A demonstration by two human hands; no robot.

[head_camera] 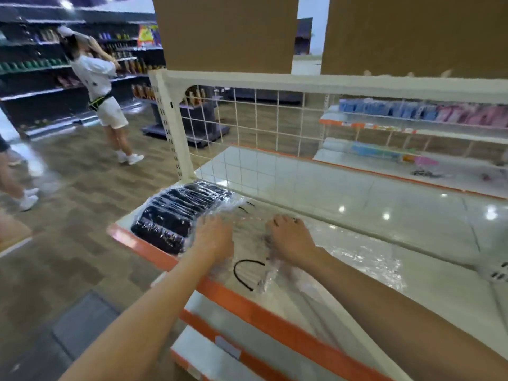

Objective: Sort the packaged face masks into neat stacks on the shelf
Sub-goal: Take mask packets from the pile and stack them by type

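A stack of black face masks in clear plastic wrap [176,215] lies at the left end of the white shelf [357,204], close to its orange front edge. Just right of the stack, both hands lie on a clear packet with white masks and a black ear loop [248,273]. My left hand [213,237] rests flat on the packet's left part, touching the black stack's wrap. My right hand [288,237] presses on the packet's right part, fingers spread forward. The image is blurred around the hands.
A white wire grid [247,127] stands behind the shelf. More clear wrap [365,259] lies to the right of my hands. Brown cardboard panels [225,31] hang above. A person in white [101,92] stands in the aisle at left, and another person's legs [16,182] show at the far left.
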